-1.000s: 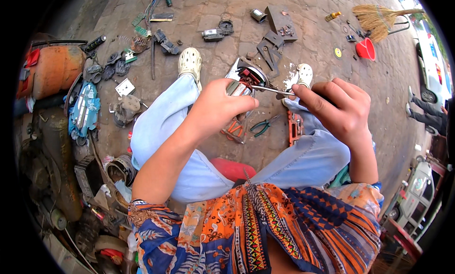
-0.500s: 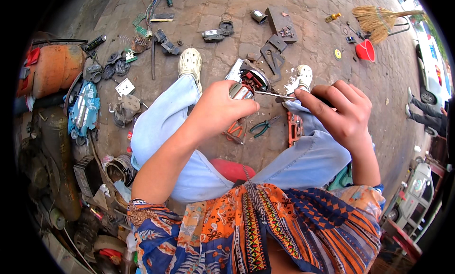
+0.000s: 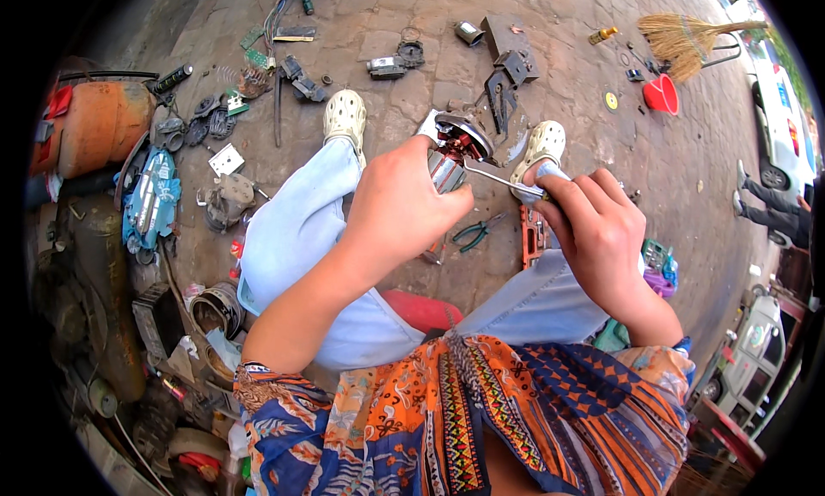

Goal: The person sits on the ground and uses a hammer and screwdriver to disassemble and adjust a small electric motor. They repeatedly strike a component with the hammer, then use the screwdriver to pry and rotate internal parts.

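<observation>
My left hand [image 3: 400, 191] is closed round the silvery body of an electric motor part [image 3: 445, 171], which has red-brown copper windings and a dark round end [image 3: 468, 128]. My right hand [image 3: 595, 225] pinches the end of a thin metal pick [image 3: 503, 178] with a bent tip. That tip meets the motor part beside the windings; whether it hooks under a wire is too small to tell. Below the motor part, pliers with dark-green handles [image 3: 477, 230] lie on the paving. Another tool with orange handles [image 3: 436, 250] is mostly hidden by my left hand.
Dark metal brackets [image 3: 498, 101] and a metal block [image 3: 509, 41] lie ahead. A red tool case [image 3: 533, 234] sits by my right leg. Farther right are a red bucket [image 3: 661, 94] and a straw broom [image 3: 687, 36]. Machine parts and an orange tank [image 3: 107, 127] crowd the left.
My right hand has come left and lower with the pick, whose shaft now slopes down to the right. The motor part has shifted slightly right, and my right foot has moved a little.
</observation>
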Tool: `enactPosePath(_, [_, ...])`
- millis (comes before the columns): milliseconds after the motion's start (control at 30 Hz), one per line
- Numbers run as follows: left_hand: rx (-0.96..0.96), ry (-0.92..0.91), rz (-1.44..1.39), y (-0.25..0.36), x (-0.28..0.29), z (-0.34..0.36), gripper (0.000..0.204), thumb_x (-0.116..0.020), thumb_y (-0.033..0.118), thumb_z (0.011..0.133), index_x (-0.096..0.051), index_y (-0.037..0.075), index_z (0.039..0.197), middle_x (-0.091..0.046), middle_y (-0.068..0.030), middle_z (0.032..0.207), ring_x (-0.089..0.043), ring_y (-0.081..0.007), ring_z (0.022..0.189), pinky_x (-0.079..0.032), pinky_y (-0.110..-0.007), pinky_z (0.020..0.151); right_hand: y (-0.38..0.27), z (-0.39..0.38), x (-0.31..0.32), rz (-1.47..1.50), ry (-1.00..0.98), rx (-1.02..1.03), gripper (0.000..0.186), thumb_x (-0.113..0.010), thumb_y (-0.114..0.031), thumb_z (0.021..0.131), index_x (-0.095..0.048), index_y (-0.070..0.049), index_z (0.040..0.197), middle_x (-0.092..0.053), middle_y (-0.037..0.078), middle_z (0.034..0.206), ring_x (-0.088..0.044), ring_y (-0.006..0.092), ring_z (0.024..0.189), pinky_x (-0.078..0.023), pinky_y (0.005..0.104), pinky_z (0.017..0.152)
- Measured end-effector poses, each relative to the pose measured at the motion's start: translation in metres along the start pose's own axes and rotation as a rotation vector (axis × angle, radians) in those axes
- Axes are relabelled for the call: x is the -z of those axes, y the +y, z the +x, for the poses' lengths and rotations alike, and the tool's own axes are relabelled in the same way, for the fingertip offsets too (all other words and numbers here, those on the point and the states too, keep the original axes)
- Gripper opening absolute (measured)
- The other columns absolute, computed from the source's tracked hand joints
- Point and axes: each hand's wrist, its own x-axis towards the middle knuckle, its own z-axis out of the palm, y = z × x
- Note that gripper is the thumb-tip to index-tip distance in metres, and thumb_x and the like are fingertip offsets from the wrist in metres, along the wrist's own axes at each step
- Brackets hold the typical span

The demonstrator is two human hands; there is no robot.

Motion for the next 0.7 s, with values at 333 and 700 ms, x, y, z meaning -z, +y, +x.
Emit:
enactPosePath(333, [-0.047, 0.004, 0.099, -0.001, -0.004, 0.001, 0.035, -0.071, 0.02, 0.069, -0.06, -0.004, 0.091, -0.064, -0.0177, 0.07, -0.063, -0.034, 0.068, -0.05, -0.038, 0.064, 0.017, -0.008, -0.013, 0.362, -0.117, -0.121, 0.019, -0.071, -0.012, 0.08, -0.065, -0.004, 0.096, -0.056, 0.01, 0.07, -0.058, 0.0276, 0.06, -0.046, 0.036, 0.055])
enactPosePath(700, [-0.081, 0.084, 0.185, -0.001, -0.005, 0.0, 0.035, -0.071, 0.019, 0.069, -0.059, -0.004, 0.094, -0.064, -0.0187, 0.072, -0.064, -0.035, 0.071, -0.05, -0.039, 0.066, 0.009, -0.013, -0.024, 0.592, -0.108, -0.281, 0.021, -0.072, -0.009, 0.078, -0.066, -0.001, 0.096, -0.056, 0.01, 0.067, -0.056, 0.0264, 0.057, -0.044, 0.0342, 0.053])
